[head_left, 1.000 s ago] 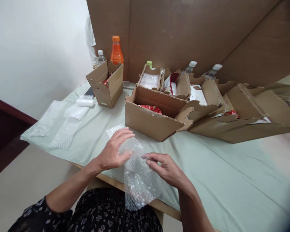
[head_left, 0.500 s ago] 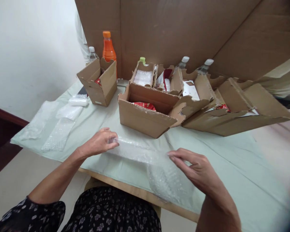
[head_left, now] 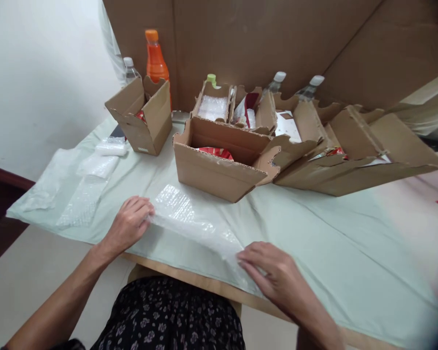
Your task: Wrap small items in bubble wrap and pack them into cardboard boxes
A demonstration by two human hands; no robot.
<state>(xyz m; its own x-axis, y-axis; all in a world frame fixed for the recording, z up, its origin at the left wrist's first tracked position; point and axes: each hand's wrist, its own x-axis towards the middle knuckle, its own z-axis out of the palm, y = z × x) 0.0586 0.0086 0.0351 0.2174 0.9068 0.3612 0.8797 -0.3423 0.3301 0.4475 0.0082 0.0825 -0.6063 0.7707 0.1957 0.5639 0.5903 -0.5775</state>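
A clear sheet of bubble wrap (head_left: 193, 221) stretches between my two hands, low over the green cloth (head_left: 314, 243) near the table's front edge. My left hand (head_left: 136, 215) pinches its left end, the fingers pressed together. At the right end my right hand (head_left: 261, 265) grips the wrap between thumb and fingers. The far part of the sheet spreads on the cloth before an open cardboard box (head_left: 217, 175), which has a red packet (head_left: 217, 153) inside.
More bubble wrap (head_left: 82, 199) lies at the left, beside a smaller open box (head_left: 153, 129). An orange bottle (head_left: 156, 61) stands behind that box. Several open boxes and clear bottles line the back, before a large cardboard panel (head_left: 259, 43).
My left hand has moved left and my right hand slightly left and down. The wrap's hanging part now spreads away from me over the cloth. The view has shifted slightly.
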